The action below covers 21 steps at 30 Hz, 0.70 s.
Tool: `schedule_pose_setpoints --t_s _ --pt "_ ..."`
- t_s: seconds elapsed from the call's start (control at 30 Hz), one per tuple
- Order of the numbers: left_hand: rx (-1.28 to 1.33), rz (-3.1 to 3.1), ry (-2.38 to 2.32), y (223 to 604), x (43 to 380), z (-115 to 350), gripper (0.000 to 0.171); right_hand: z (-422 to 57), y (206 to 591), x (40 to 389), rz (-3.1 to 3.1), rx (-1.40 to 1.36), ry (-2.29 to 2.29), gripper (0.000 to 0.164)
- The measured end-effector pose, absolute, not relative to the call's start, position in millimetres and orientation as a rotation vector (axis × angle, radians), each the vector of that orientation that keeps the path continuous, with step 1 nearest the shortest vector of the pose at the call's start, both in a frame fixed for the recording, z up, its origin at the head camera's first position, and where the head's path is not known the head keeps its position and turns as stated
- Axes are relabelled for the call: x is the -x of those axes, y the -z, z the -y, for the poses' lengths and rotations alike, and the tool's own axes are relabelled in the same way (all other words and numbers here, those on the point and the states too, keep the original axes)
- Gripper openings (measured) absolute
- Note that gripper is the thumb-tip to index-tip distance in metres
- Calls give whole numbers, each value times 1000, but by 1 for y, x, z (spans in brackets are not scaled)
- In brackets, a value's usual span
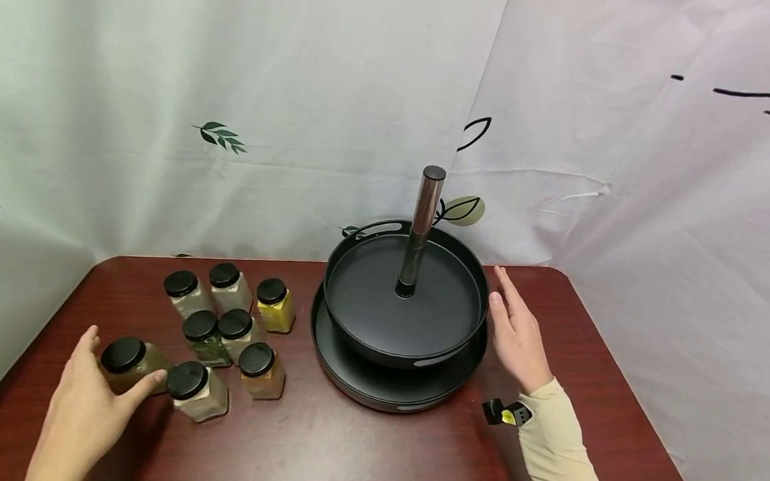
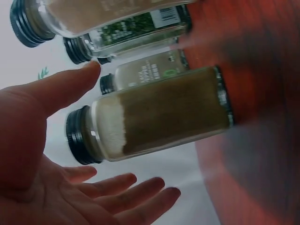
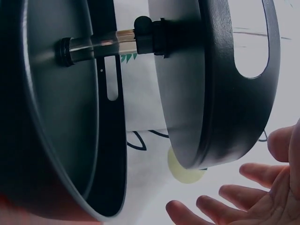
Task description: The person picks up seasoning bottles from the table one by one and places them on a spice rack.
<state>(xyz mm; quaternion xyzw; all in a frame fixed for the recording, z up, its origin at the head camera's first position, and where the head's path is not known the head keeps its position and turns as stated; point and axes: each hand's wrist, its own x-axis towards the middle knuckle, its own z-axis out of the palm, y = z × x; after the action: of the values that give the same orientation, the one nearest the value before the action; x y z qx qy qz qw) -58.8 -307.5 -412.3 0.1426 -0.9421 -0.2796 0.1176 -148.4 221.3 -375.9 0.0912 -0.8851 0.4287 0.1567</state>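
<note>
Just behind the right hand [image 1: 518, 340] I see a snug, creased cream sleeve [image 1: 560, 446]; thumb side of its cuff [image 1: 540, 395], small black device [image 1: 496, 411] with yellow-green patch [image 1: 509, 417].

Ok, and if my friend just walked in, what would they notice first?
Probably the big black two-tier rack with a shiny metal post sticking up, just right of the middle in the head view. Next might be the eight black-lidded jars on the table to its left. Then the hands: the left hand spread around the leftmost jar, the right hand open beside the rack.
</note>
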Motion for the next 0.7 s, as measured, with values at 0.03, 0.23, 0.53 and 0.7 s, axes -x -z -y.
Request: schedule_pose_setpoints --t_s 0.03,0.23,0.53,0.7 --pt "-396 2758 814 414 59 308 112 -221 376 149 2536 -260 -1243 50" --pt "-326 2774 800 420 61 314 114 -218 377 151 2526 -261 -1305 50" --pt "-416 2802 821 423 62 316 98 -213 381 153 2503 -280 -1291 49" --pt "-505 2802 855 422 62 315 87 -211 381 154 2492 -247 -1296 48"
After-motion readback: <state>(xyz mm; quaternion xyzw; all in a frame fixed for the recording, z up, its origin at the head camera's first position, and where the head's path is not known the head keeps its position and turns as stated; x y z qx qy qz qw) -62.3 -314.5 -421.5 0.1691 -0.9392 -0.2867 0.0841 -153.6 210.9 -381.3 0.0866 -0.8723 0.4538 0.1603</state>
